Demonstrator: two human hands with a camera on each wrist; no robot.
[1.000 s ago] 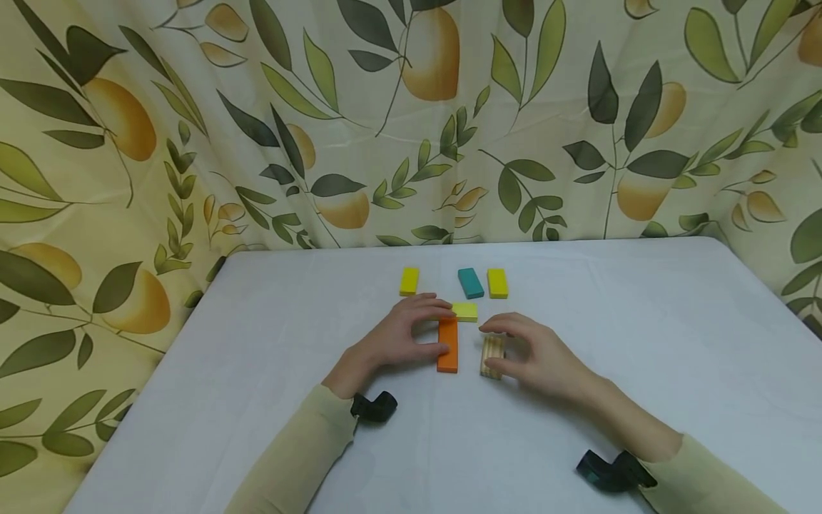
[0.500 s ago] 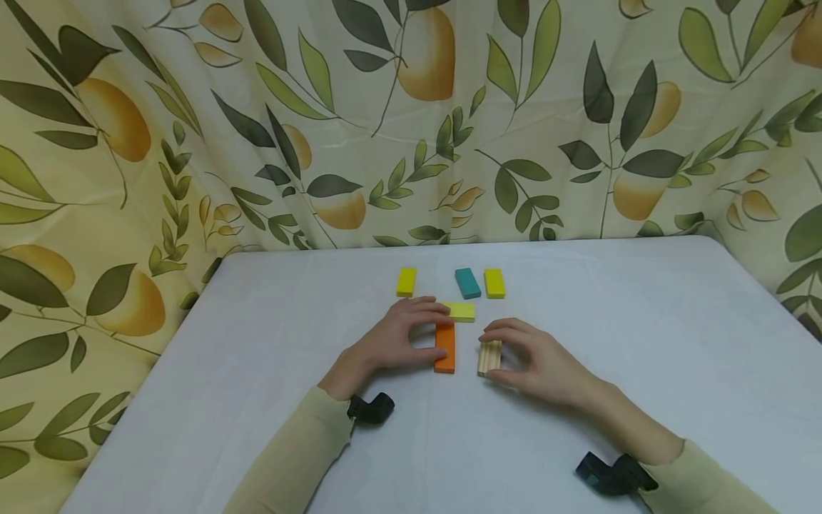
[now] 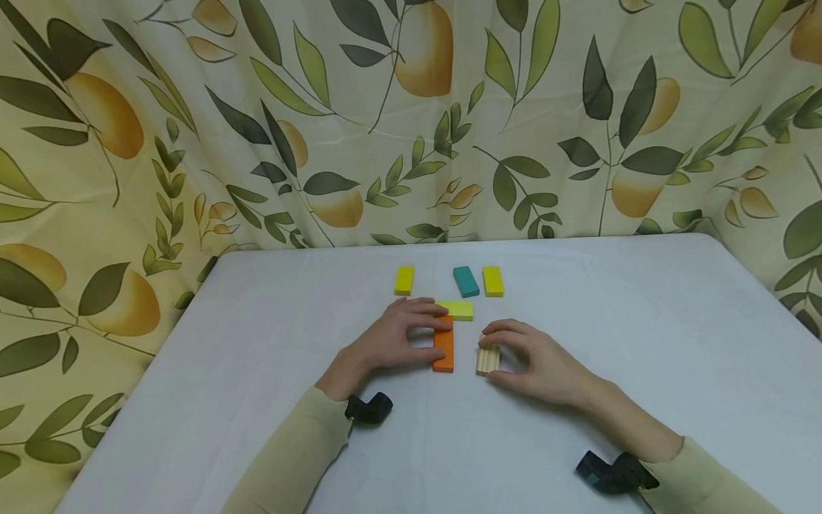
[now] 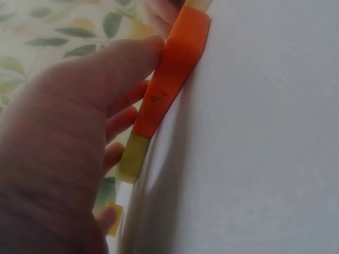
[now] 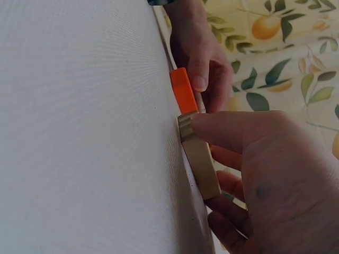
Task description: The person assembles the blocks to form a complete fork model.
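Note:
An orange block [image 3: 444,360] lies lengthwise on the white table, its far end against a light yellow-green block [image 3: 461,311] that lies crosswise. My left hand [image 3: 401,335] holds the orange block, with the thumb on its near part and the fingers bent toward its far end. To the right, a bare-wood block with a striped top [image 3: 489,360] rests on the table. Its two ends are between the thumb and bent fingers of my right hand [image 3: 536,360]. The right wrist view shows the wooden block [image 5: 201,164] close to the orange block [image 5: 183,90].
Farther back lie a yellow block [image 3: 404,280], a teal block [image 3: 466,282] set slightly askew, and another yellow block [image 3: 493,281]. Behind the table's far edge hangs a leaf-and-fruit patterned curtain [image 3: 385,178]. A dark camera [image 3: 369,409] sits on the left wrist.
The right thumb has slid from the wooden block's side to its near end, and the right fingers have shifted slightly toward me. My left hand stays at the orange block.

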